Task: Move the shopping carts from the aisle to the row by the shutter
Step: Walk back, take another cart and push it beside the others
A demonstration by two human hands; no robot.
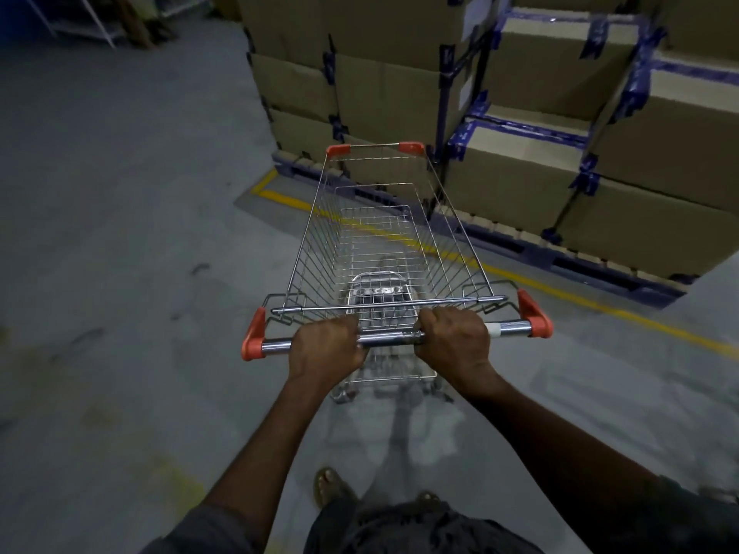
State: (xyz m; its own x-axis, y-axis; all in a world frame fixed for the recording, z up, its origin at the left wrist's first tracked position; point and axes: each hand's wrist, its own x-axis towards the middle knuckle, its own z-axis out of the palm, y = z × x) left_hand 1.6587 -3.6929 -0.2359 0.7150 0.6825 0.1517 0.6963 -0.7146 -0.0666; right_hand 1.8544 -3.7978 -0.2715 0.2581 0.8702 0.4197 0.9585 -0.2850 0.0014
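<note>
Both hands on the shopping cart handle; stacked boxes ahead and right

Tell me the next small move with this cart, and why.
Probably swing the nose of the shopping cart left before pushing on. The left hand and right hand both grip its handle bar, but its front reaches over the yellow floor line and points at the stacked cardboard boxes, while the concrete floor stretches away to the left.

Silver wire cart with orange corner caps; brown boxes bound in blue tape; grey floor with a yellow line.
</note>
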